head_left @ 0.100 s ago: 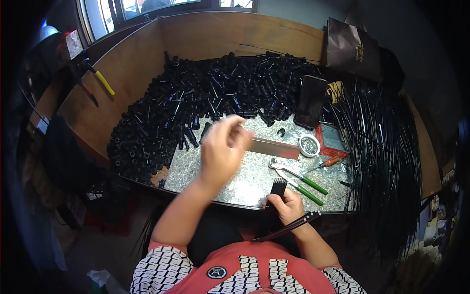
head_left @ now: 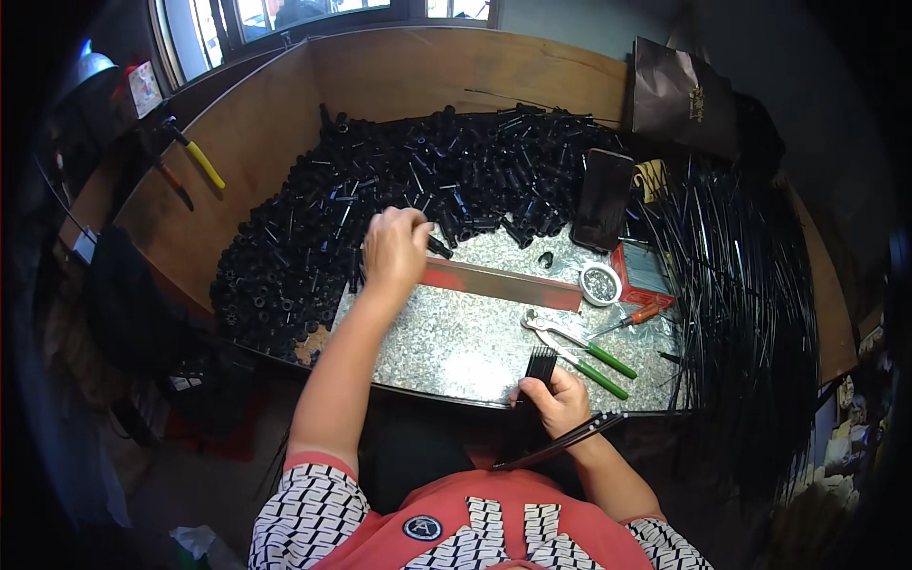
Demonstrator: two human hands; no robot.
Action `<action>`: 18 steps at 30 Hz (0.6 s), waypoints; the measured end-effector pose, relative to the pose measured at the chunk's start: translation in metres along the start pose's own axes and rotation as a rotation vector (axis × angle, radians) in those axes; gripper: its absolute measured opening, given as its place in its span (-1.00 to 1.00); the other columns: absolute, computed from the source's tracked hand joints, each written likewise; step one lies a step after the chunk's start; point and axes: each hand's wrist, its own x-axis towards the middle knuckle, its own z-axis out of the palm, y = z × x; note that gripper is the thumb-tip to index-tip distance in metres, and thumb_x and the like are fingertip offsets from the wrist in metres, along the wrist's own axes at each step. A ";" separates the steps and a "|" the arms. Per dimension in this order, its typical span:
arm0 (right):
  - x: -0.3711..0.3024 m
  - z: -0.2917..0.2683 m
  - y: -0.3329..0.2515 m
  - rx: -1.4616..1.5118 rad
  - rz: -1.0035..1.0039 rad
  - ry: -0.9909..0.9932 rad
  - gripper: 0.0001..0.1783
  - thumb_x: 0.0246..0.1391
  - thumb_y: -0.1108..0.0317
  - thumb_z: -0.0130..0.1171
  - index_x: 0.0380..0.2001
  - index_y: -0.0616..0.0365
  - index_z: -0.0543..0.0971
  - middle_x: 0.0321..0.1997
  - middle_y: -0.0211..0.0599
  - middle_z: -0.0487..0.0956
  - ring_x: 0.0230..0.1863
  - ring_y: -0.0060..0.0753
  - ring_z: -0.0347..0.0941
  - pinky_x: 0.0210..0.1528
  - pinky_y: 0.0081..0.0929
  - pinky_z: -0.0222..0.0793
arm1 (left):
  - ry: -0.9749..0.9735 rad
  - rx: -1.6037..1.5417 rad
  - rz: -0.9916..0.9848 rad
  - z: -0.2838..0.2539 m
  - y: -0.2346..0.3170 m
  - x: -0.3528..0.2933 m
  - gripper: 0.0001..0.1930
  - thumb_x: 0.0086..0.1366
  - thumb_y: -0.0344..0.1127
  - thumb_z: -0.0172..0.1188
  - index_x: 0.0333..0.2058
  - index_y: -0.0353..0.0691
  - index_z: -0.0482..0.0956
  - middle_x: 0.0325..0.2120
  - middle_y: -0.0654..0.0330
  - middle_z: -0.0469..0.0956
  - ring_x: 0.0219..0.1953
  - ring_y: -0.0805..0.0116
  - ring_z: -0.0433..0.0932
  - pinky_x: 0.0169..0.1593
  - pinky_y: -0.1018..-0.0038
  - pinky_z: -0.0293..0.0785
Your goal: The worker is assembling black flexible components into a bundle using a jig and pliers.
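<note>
My left hand (head_left: pixel 397 249) is at the near edge of a heap of black tubular parts (head_left: pixel 456 171). Its fingers curl downward and look closed, but what lies in them is hidden. A short black tube (head_left: pixel 437 247) is right beside its thumb. Lower down, by the table's front edge, my right hand (head_left: pixel 560 397) is closed round a bundle of thin black rods (head_left: pixel 541 363). The tips of that bundle fan out above the thumb, and dark rods with pale ends (head_left: pixel 579 432) show below the wrist. A long flat metal bar (head_left: pixel 503 282) with red patches lies between the hands.
Green-handled pincers (head_left: pixel 579 353), an orange-handled screwdriver (head_left: pixel 632 321), a white cup of small metal pieces (head_left: pixel 600 282), a red box (head_left: pixel 646 275) and a dark phone (head_left: pixel 603 199) lie right of the bar. Long black strands (head_left: pixel 731 285) hang over the right edge. Wooden boards (head_left: pixel 475 66) wall the back.
My left hand has moved left and away from me, off the metal bar to the heap's edge, uncovering the bar's left end. My right hand stays with its bundle.
</note>
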 end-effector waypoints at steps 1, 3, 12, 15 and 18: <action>0.000 0.002 -0.002 -0.013 0.007 -0.003 -0.81 0.18 0.38 0.11 -0.45 0.26 0.56 -0.50 -0.33 0.62 -0.48 -0.56 0.51 -0.38 -0.57 0.44 | -0.049 0.144 -0.032 0.010 -0.023 0.007 -0.89 0.14 -0.33 0.22 -0.42 -0.22 0.64 -0.34 0.09 0.56 -0.20 0.09 0.49 -0.14 0.21 0.41; -0.002 0.004 -0.004 -0.007 -0.002 -0.010 -0.81 0.18 0.39 0.10 -0.46 0.27 0.56 -0.50 -0.33 0.62 -0.47 -0.56 0.51 -0.37 -0.57 0.44 | -0.097 0.285 -0.058 0.025 -0.053 0.018 -0.90 0.13 -0.34 0.22 -0.42 -0.21 0.65 -0.31 0.10 0.56 -0.17 0.09 0.48 -0.12 0.21 0.41; 0.002 0.000 -0.005 -0.016 0.013 -0.010 -0.77 0.22 0.38 0.03 -0.44 0.29 0.56 -0.49 -0.34 0.62 -0.45 -0.56 0.51 -0.33 -0.56 0.44 | -0.272 0.571 -0.115 0.042 -0.054 0.038 -0.83 0.09 -0.23 0.31 -0.36 -0.16 0.70 -0.22 0.17 0.57 -0.04 0.14 0.43 -0.05 0.25 0.36; 0.003 -0.001 -0.002 0.007 -0.002 -0.046 -0.77 0.23 0.37 0.02 -0.42 0.28 0.57 -0.46 -0.35 0.61 -0.40 -0.57 0.51 -0.28 -0.57 0.42 | -0.074 0.424 -0.032 0.034 -0.057 0.033 -0.82 0.04 -0.30 0.34 -0.41 -0.26 0.63 -0.28 0.05 0.52 -0.12 0.06 0.45 -0.09 0.21 0.40; 0.005 -0.001 -0.006 -0.034 0.009 -0.067 -0.74 0.25 0.32 0.03 -0.42 0.27 0.57 -0.46 -0.36 0.60 -0.39 -0.57 0.50 -0.27 -0.56 0.42 | 0.080 0.182 0.023 0.017 -0.031 0.024 -0.82 0.03 -0.42 0.33 -0.44 -0.36 0.51 -0.32 0.04 0.52 -0.29 0.14 0.52 -0.22 0.29 0.45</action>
